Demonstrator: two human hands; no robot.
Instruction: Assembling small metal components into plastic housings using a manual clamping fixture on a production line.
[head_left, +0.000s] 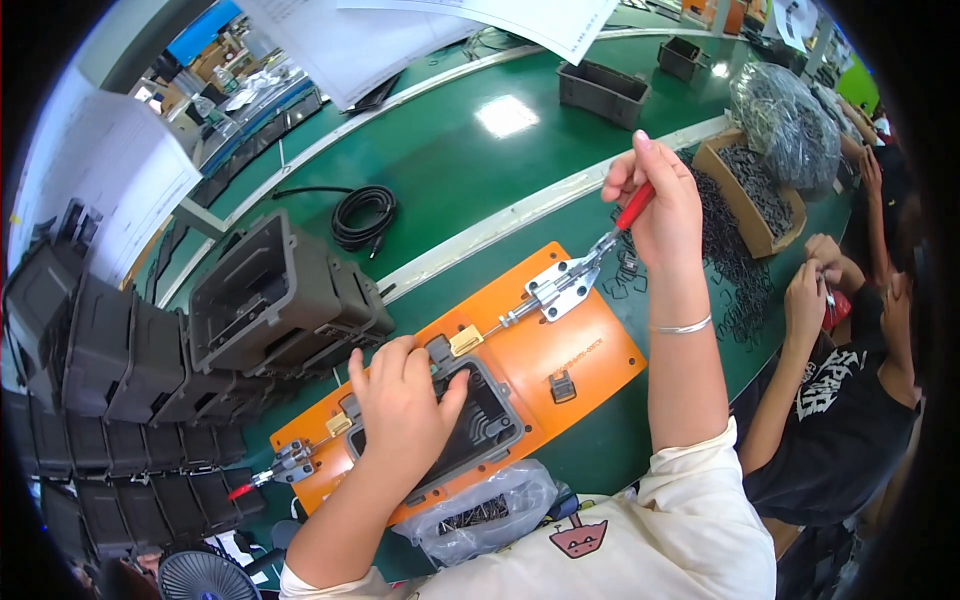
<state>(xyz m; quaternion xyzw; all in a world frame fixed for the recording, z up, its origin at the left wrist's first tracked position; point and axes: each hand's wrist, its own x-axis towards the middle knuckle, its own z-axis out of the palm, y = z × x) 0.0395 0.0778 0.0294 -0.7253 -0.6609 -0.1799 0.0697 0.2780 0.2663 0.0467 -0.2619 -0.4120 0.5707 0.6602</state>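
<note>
While the right hand [665, 200] closes around the red handle [632, 210] and the left hand [402, 415], spread, seemingly grasping nothing, covers part of the grey housing [508, 412] in the orange fixture [535, 370], a stroke of the clamp [562, 285] could pinch a straying thumb [455, 393].

The widest way through runs over the green table [450, 150] beyond the white rail [480, 240], between the coiled cable [363, 217] and the dark bin [603, 93]; papers [400, 40] hang across its far side. Stacked dark boxes [290, 300] wall off the left. A pile of black clips [740, 310], a cardboard carton [730, 200] and a co-worker's arm [788, 370] crowd the right. Over the orange board [610, 350], room lies at the right end, above one small black part [562, 386]; the right hand [660, 200] on the red-handled clamp [565, 285] and the left hand [400, 400] narrow the rest.
</note>
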